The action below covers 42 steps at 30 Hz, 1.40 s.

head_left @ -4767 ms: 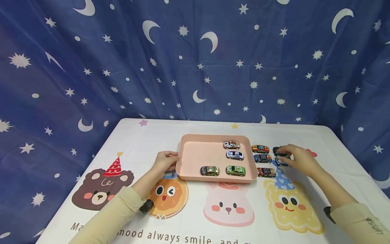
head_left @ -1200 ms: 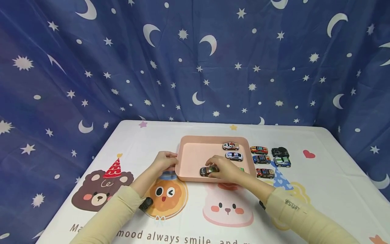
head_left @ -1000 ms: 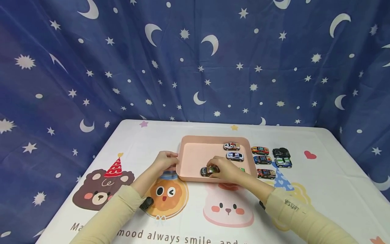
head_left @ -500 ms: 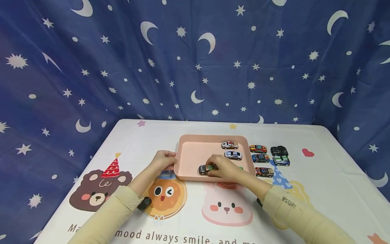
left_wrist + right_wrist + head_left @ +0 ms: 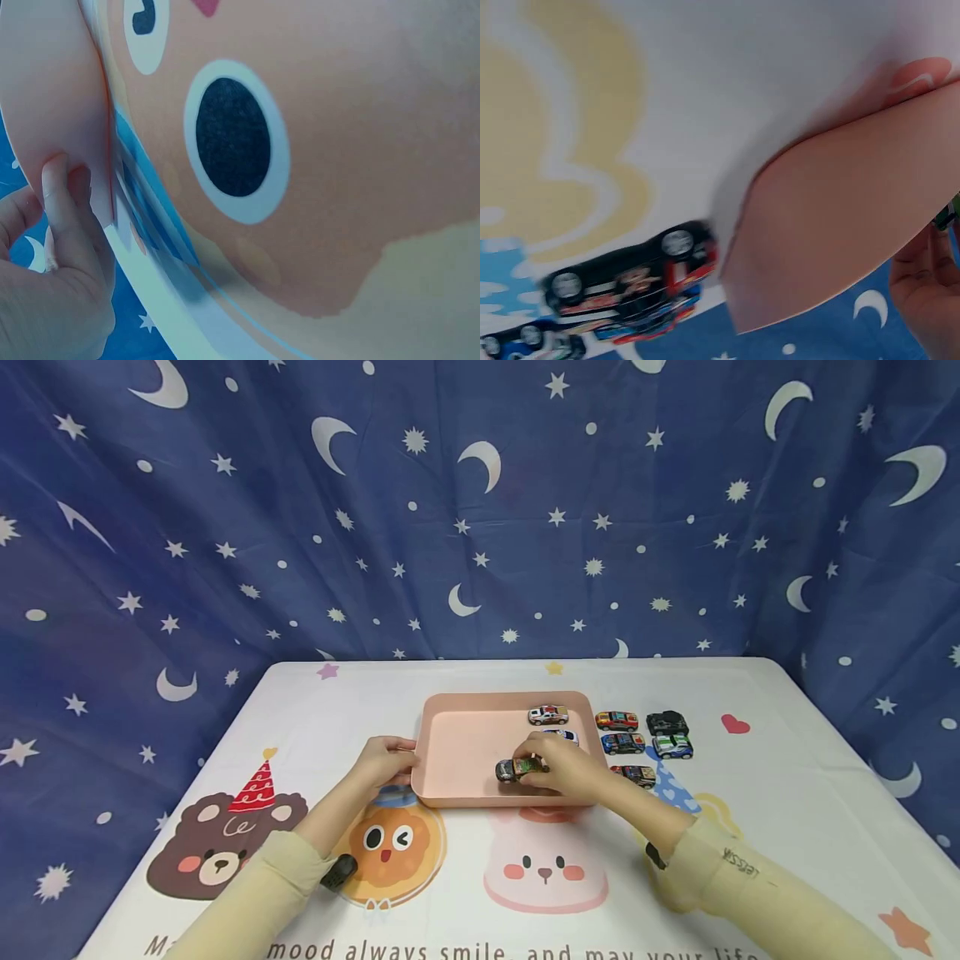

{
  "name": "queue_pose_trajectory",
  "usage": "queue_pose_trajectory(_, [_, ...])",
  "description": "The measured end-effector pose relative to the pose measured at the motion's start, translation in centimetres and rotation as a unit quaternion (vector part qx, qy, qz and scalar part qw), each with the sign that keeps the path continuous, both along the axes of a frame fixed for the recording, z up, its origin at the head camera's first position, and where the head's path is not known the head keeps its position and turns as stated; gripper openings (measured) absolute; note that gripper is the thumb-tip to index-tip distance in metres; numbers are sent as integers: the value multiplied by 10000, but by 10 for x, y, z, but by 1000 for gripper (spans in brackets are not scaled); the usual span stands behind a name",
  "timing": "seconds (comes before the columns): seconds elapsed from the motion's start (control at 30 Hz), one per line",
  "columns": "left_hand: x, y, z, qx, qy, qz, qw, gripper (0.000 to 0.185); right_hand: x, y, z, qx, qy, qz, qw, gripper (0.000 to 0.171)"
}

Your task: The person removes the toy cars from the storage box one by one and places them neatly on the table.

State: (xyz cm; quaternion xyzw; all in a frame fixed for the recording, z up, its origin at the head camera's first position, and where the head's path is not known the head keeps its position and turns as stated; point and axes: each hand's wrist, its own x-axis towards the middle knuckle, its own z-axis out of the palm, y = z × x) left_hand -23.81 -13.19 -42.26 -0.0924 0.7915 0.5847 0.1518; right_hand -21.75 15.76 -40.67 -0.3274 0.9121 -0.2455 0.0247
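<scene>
My R hand (image 5: 564,766) pinches a dark car (image 5: 507,770) in or just over the tray (image 5: 457,752); my L hand (image 5: 381,762) pinches the tray's L rim. More cars (image 5: 623,743) R of tray. Counter print (image 5: 480,953) on tray's near side: "mood always smile, and may your life". Sleeve lettering (image 5: 740,863) unclear.

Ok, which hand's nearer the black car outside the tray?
Right. The right hand is over the tray, left of the black car, holding another car; the left hand is farther off, at the tray's left end.
</scene>
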Motion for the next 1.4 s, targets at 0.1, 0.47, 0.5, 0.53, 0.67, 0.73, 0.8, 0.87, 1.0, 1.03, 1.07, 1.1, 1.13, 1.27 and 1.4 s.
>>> queue_pose_trajectory(0.1, [2,-4,0,-17,-15,27,10000,39,0,5,1,-19,127,103,9999,22])
queue_pose_trajectory(0.47, [-1,-1,-3,-19,-21,-4,10000,38,7,35,12,73,262,82,9996,26])
queue_pose_trajectory(0.5, [-2,0,-4,-28,-24,-1,10000,37,7,37,14,63,197,52,9998,27])
queue_pose_trajectory(0.53, [-2,0,-4,-42,-30,10,10000,37,8,40,15,69,165,34,9998,27])
queue_pose_trajectory(0.67, [-1,1,-3,-53,-38,11,10000,37,9,51,19,156,103,-112,9998,29])
queue_pose_trajectory(0.73, [-1,0,-2,-49,-39,1,10000,37,10,56,20,191,136,-175,9996,29])
queue_pose_trajectory(0.8, [-1,0,-1,-43,-44,-19,10000,37,11,60,21,172,137,-182,9996,29])
queue_pose_trajectory(0.87, [0,-1,-1,-21,-53,8,10000,38,12,64,21,171,188,-176,9995,29])
queue_pose_trajectory(1.0, [0,-2,-2,90,-128,-10,9999,38,13,72,20,233,354,-134,9990,29])
queue_pose_trajectory(1.03, [1,-3,-2,121,-159,-6,9998,38,13,74,20,247,408,-117,9988,29])
queue_pose_trajectory(1.07, [1,-3,-2,153,-186,-4,9997,38,13,77,20,262,428,-107,9987,29])
queue_pose_trajectory(1.1, [1,-3,-3,162,-211,-16,9996,39,13,79,20,272,435,-91,9986,28])
queue_pose_trajectory(1.13, [1,-3,-3,165,-235,-18,9996,39,13,82,21,295,439,-96,9986,29])
queue_pose_trajectory(1.27, [0,-3,-1,166,-241,-5,9996,38,14,93,25,356,489,-173,9980,30])
queue_pose_trajectory(1.4, [0,-3,2,192,-228,-25,9996,38,15,101,32,416,543,-275,9973,31])
